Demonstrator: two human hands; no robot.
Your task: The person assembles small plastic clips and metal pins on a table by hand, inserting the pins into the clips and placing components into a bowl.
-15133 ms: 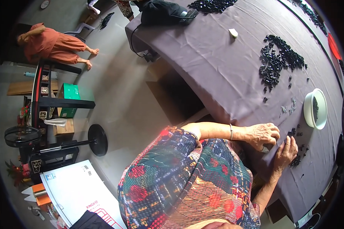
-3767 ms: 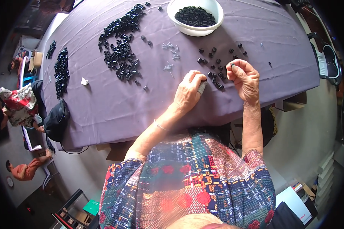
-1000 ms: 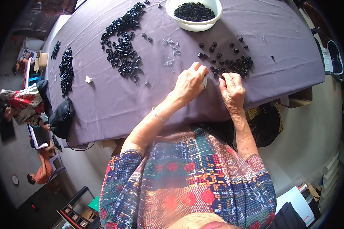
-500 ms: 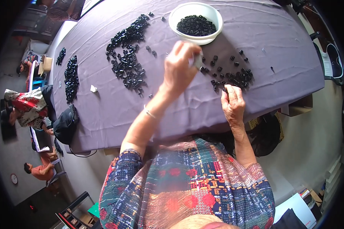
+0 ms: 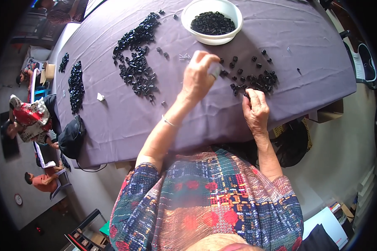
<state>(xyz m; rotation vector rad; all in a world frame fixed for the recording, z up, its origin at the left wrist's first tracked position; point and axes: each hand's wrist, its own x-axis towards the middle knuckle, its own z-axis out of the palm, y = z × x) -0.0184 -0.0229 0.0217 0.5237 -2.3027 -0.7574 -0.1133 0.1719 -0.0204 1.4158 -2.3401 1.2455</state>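
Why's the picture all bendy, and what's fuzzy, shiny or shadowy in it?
Head view: the fisheye lens bends the edges of the purple-grey tablecloth; head view: the left hand is blurred, the right hand sharper; head view: the small black pieces glint, and a soft shadow lies below and right of the white bowl.

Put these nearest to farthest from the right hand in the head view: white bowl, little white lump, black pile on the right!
1. Black pile: just ahead of the right hand.
2. White bowl: ahead, a bit left.
3. Little white lump: way over left.
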